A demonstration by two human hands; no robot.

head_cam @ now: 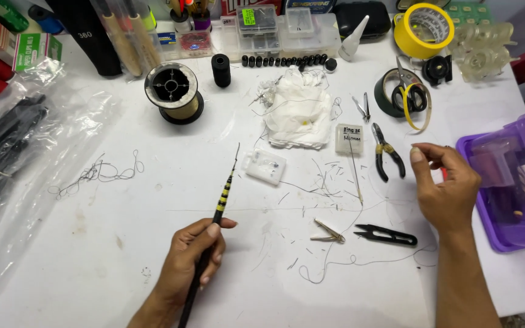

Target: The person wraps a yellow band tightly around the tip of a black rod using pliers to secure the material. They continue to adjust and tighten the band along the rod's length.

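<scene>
White table [123, 243]: striped rod [221, 200] in left hand [189, 261] fingers (tip up).

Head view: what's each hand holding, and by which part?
Left hand grips the thin black rod on its plain shaft, below the yellow-banded tip. Right hand pinches at the fingertips; anything between them is too fine to tell.

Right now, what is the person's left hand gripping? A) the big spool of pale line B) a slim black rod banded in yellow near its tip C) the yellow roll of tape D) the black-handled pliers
B: the left hand is closed around the slim black rod with yellow bands, while the black-handled pliers, spool of pale line and yellow tape roll lie untouched on the white table.
</scene>
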